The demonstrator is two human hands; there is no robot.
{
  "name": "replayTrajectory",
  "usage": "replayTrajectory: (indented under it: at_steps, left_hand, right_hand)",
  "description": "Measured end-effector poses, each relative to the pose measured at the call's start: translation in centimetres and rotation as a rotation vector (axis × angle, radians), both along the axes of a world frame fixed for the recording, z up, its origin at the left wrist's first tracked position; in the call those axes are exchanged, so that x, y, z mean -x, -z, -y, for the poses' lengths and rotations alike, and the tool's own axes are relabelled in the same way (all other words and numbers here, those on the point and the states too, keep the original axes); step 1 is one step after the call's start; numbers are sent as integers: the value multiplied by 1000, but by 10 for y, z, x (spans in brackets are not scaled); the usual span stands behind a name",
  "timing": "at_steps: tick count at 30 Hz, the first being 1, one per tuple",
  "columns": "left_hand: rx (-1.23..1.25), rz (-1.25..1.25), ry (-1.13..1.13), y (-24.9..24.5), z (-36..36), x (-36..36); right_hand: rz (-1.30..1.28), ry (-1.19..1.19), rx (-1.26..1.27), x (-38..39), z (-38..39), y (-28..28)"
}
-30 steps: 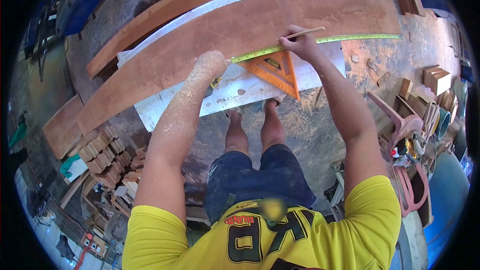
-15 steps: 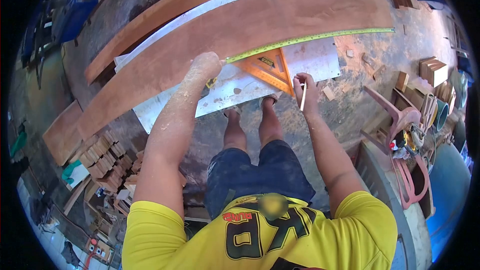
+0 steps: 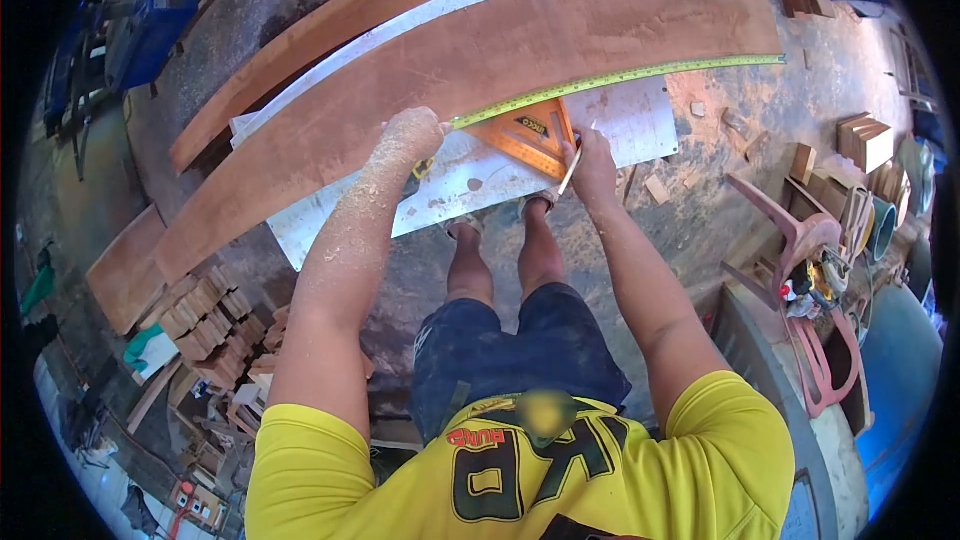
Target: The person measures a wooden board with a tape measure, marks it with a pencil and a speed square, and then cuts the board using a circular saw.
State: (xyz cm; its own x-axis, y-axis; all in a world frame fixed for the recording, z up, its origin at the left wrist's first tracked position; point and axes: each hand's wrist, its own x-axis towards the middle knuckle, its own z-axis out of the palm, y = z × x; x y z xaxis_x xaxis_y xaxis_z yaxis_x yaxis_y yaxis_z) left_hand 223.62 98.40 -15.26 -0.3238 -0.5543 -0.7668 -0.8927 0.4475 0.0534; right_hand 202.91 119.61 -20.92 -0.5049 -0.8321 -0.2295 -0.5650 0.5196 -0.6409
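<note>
My left hand [image 3: 410, 138] is closed around a tape measure, whose black and yellow case [image 3: 417, 178] shows below the wrist. From it the yellow blade [image 3: 620, 75] runs along the near edge of a long brown wooden board [image 3: 480, 50] to the board's right end. My right hand [image 3: 596, 168] pinches a pale pencil [image 3: 570, 172], tilted down toward my feet. Its fingertips are right at the corner of an orange triangular speed square [image 3: 532, 136], which lies just below the blade over a white sheet [image 3: 640, 120].
A second wooden board [image 3: 290, 45] lies behind the first. Cut wood blocks [image 3: 205, 315] are stacked at left. Wood offcuts [image 3: 865, 143] and a pink plastic chair [image 3: 815, 240] stand at right. Sawdust and small scraps [image 3: 656, 189] litter the floor.
My right hand has moved left with the pencil, up to the speed square. The square sits turned slightly and a little higher. My left hand and the blade stay nearly in place.
</note>
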Motion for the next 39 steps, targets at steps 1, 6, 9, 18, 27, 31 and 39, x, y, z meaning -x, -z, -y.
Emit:
replayTrajectory:
  at_steps: [1, 6, 9, 18, 27, 31, 39]
  left_hand:
    - [0, -3, -1, 1, 1, 0]
    - [-139, 34, -33, -4, 6, 0]
    - [-61, -89, 79, -2, 3, -13]
    - [-287, -396, -44, -64, -74, 28]
    - [-390, -451, -335, -83, -123, 59]
    - [-181, -402, -593, -55, -116, -23]
    - [451, -171, -689, 4, -61, -204]
  right_hand:
    - [-34, -16, 31, 1, 0, 3]
    - [-17, -23, -20, 7, -3, 5]
    - [63, 38, -67, 6, -20, -5]
    - [186, 350, -10, 13, -148, -4]
    - [212, 511, -137, 5, -179, -23]
    - [239, 556, -33, -9, -146, -45]
    - [936, 785, 137, -75, -38, -29]
